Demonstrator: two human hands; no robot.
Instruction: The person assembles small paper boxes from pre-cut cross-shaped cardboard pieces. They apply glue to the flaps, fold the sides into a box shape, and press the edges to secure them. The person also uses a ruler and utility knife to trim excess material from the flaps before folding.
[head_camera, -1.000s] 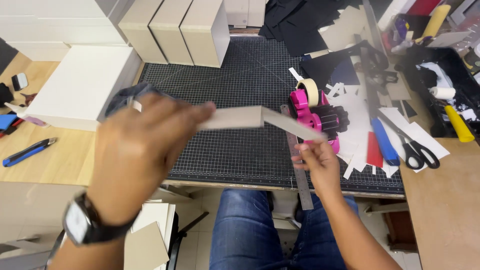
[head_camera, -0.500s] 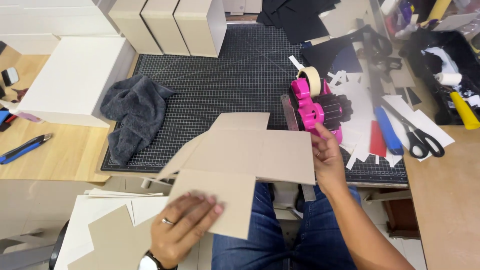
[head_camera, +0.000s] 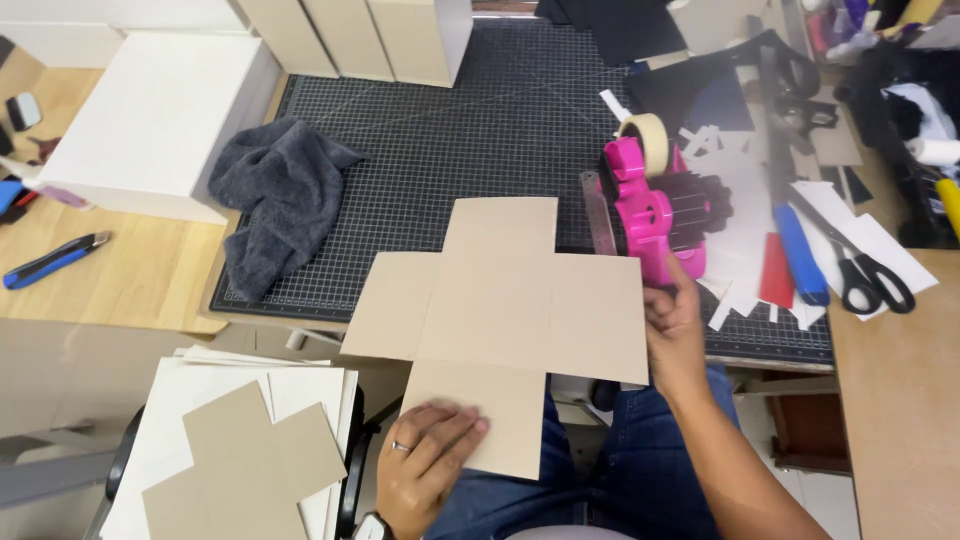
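Note:
A flat cross-shaped piece of tan cardboard (head_camera: 505, 305) hangs over the near edge of the black cutting mat (head_camera: 480, 130), above my lap. My left hand (head_camera: 425, 480) grips its near flap from below, thumb side on the card. My right hand (head_camera: 675, 335) holds the right flap at its edge. Just beyond that hand stands a pink tape dispenser (head_camera: 650, 210) with a roll of beige tape (head_camera: 648, 135), and a steel ruler (head_camera: 598, 212) lies beside it.
A grey cloth (head_camera: 275, 195) lies crumpled on the mat's left. White boxes (head_camera: 150, 120) stand at the left and back. A stack of white sheets with another cardboard cross (head_camera: 250, 465) sits at lower left. Scissors (head_camera: 860, 265), a blue knife (head_camera: 55, 262) and paper scraps lie around.
The cardboard, seen edge-on a second ago, has turned flat and come down toward my lap. My left hand dropped from the card's far left end to its near flap.

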